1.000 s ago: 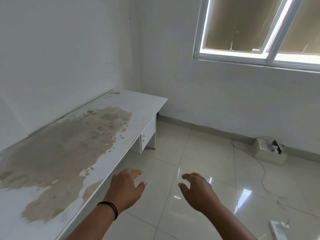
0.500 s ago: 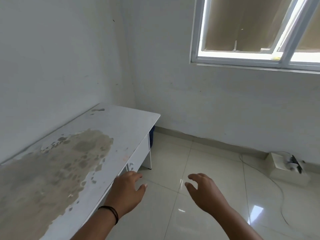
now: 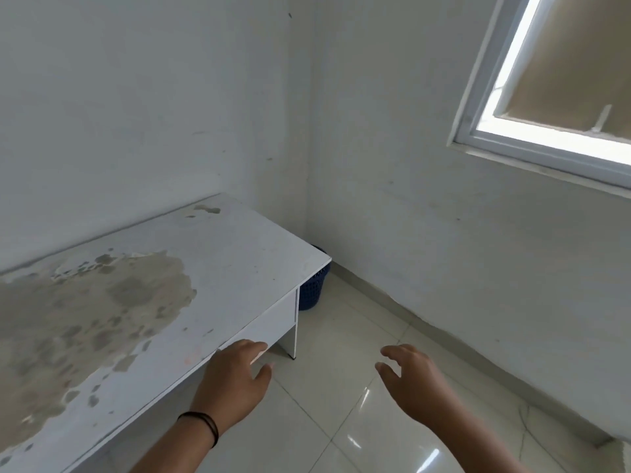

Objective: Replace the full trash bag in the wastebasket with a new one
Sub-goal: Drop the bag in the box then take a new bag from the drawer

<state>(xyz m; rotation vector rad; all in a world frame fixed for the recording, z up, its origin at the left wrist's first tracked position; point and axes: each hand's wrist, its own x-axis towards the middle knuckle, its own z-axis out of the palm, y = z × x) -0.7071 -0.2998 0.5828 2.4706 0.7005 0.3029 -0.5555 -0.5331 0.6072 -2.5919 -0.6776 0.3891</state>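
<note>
A dark blue perforated wastebasket (image 3: 312, 290) stands on the floor in the room's corner, mostly hidden behind the far end of the white desk (image 3: 239, 268). Its top and contents cannot be seen. My left hand (image 3: 235, 380), with a black band on the wrist, hovers by the desk's front edge with fingers spread and nothing in it. My right hand (image 3: 413, 380) is held out over the floor tiles, also open and holding nothing. Both hands are well short of the wastebasket.
The desk top has a large brown patch of peeled surface (image 3: 85, 319) and runs along the left wall. A window (image 3: 560, 80) sits high on the right wall. Glossy pale floor tiles (image 3: 345, 353) stretch between the desk and the right wall.
The view has swung left and moved forward toward the corner, bringing the blue wastebasket more into sight. The white box and cable on the floor have left the view. Both hands stay open.
</note>
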